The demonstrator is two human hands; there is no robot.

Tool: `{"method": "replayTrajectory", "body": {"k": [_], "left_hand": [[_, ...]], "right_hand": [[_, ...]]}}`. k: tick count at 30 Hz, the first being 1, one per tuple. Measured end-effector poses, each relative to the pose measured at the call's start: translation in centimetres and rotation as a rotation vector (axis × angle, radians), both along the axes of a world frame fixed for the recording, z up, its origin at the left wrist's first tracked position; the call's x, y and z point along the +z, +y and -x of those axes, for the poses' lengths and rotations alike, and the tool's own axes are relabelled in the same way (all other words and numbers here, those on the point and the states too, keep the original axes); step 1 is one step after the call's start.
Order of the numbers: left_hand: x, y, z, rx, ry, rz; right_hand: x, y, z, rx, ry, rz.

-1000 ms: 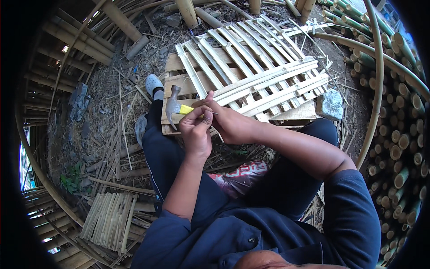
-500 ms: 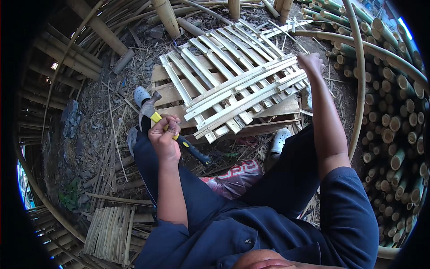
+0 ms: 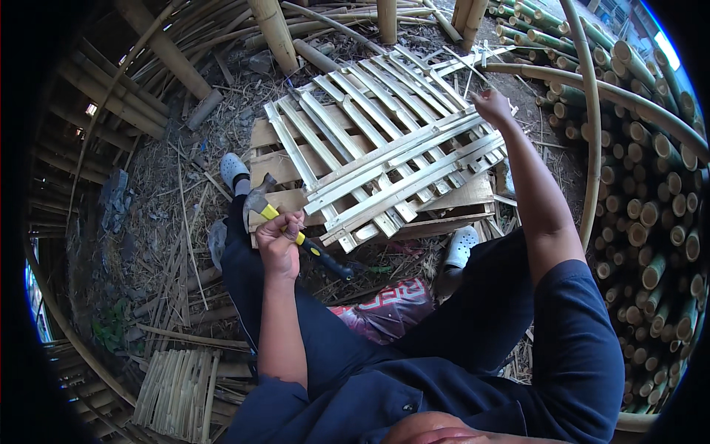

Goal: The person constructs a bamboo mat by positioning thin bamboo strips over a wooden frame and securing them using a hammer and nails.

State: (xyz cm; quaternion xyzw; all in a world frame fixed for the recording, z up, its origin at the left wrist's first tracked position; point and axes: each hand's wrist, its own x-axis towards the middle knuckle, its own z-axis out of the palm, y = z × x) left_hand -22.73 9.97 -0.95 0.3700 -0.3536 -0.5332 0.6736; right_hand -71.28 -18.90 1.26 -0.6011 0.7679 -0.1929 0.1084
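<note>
Bamboo poles (image 3: 651,214) lie stacked at the right. On the wooden tabletop (image 3: 268,133) rests a slatted bamboo panel (image 3: 396,154); the left hand (image 3: 281,248) holds a hammer (image 3: 310,249) beside it, the right hand (image 3: 493,108) curls at its right end, grip unclear.

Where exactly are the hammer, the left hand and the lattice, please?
Hammer (image 3: 317,254), head view: on its handle.
Left hand (image 3: 280,250), head view: on its middle.
Lattice (image 3: 392,157), head view: on a cross slat.
</note>
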Motion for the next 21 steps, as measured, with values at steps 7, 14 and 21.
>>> {"method": "replayTrajectory", "body": {"k": [7, 14, 21], "left_hand": [[0.4, -0.5, 2.0, -0.065, 0.010, -0.053], [1.0, -0.2, 1.4, -0.134, 0.037, -0.099], [0.9, 0.1, 1.9, -0.118, 0.082, -0.152]], "right_hand": [[-3.9, -9.1, 0.7, 0.153, 0.193, -0.391], [-4.1, -9.4, -0.6, 0.152, 0.137, -0.370], [-3.7, -9.5, -0.8, 0.192, 0.094, -0.423]]}}
